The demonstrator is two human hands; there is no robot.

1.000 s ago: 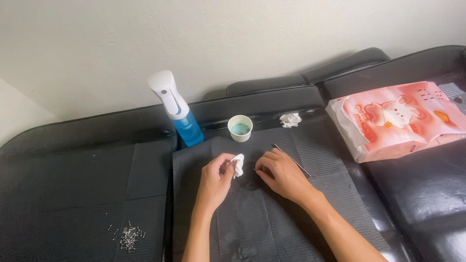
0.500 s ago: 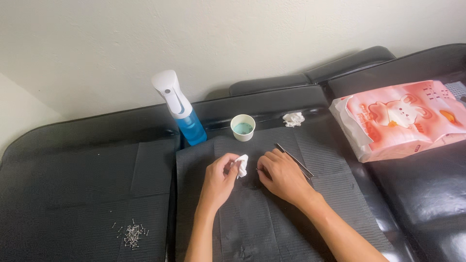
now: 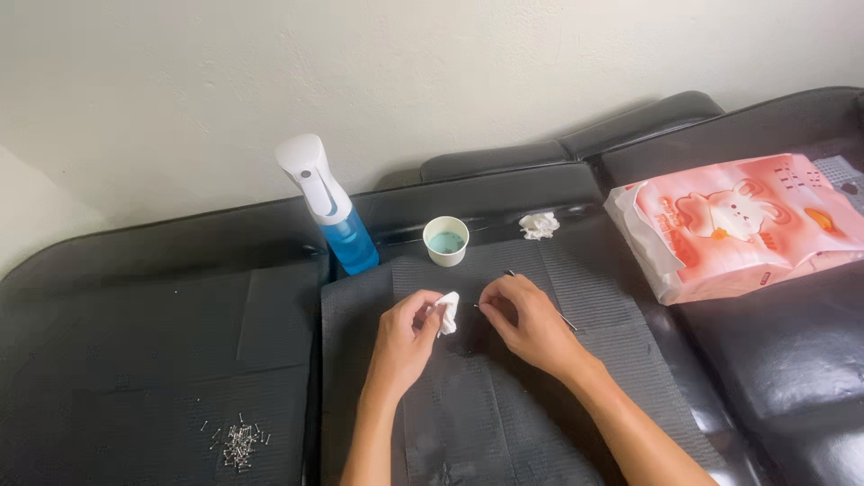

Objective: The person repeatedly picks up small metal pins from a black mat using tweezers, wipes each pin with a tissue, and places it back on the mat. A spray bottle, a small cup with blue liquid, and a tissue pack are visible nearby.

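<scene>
One pink tissue pack (image 3: pixel 742 225) by the bench's right edge; one spray bottle (image 3: pixel 328 207) and one cup (image 3: pixel 445 240) along the back edge. Left hand (image 3: pixel 403 337) pinching one white wad (image 3: pixel 447 312); right hand (image 3: pixel 526 319) closed on, apparently, one thin pin (image 3: pixel 477 306).

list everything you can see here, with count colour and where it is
spray bottle: 1, white head and blue body, back edge of the mat
small cup: 1, white with bluish liquid, right of the bottle
crumpled wad: 1, white, right of the cup
tissue pack: 1, pink and white, far right
dark mat: 1, dark grey, under the hands
thin metal tool: 1, dark, on the mat beside the right hand
small metal pieces: a pile, silver, lower left
white wipe: 1, pinched in the left hand
left hand: 1, centre
right hand: 1, fingers pinched, contents too small to tell
</scene>
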